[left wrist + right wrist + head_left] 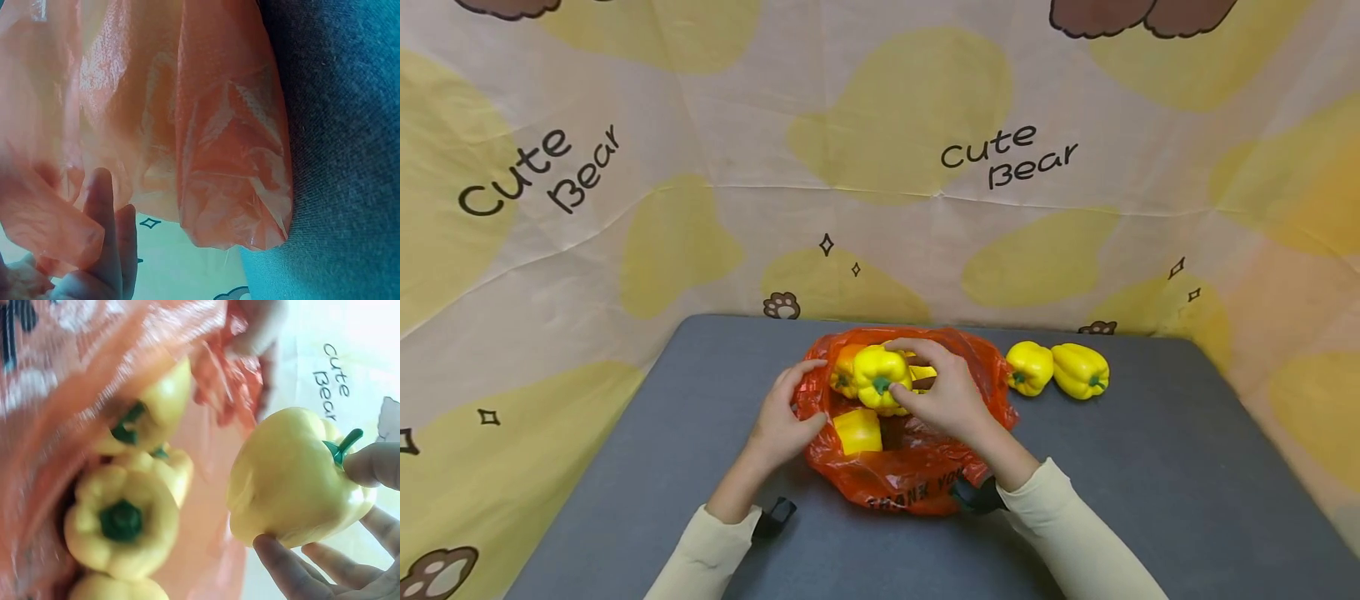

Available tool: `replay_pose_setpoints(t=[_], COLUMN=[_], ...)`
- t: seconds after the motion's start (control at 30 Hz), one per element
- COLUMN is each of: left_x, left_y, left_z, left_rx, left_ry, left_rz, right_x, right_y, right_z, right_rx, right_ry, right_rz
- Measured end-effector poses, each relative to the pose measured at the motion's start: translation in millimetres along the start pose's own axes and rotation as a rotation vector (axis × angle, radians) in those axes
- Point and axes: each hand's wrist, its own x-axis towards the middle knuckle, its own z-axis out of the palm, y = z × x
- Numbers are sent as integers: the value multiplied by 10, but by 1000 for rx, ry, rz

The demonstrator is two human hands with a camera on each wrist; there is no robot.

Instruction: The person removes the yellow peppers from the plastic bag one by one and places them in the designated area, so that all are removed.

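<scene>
A yellow bell pepper point(880, 371) with a green stem is gripped by my right hand point(951, 400), above the opening of a red plastic bag point(865, 477). In the right wrist view, thumb and fingers curl round this held pepper point(294, 481), near its stem. At the bag's left rim my left hand point(781, 421) pinches the plastic between thumb and fingers. The left wrist view shows the bag's side point(231, 156) beside those fingers point(100, 212). Several more yellow peppers point(122, 522) lie inside the bag, partly hidden by its folds.
Two yellow bell peppers, one point(1030, 367) beside the bag and the other point(1081, 372) right of it, lie on the grey table point(1150, 483). A patterned cloth point(880, 150) hangs behind the table's back edge.
</scene>
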Motion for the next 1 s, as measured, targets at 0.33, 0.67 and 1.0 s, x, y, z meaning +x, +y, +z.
replay_pose_setpoints(t=[0.33,0.67,1.0], left_x=[6,16,0], left_y=[-20,9,-36], left_z=[-6,21,-1], left_rx=[1,-4,11], left_ry=[-3,-5,-6], left_rz=[-8,-34,-1], right_x=[-45,-149,-234], right_y=[-10,-29,98], right_z=[-369,-744,-1114], right_rx=[-95,-106,-226], right_ry=[72,127,247], right_rz=[-38,14,53])
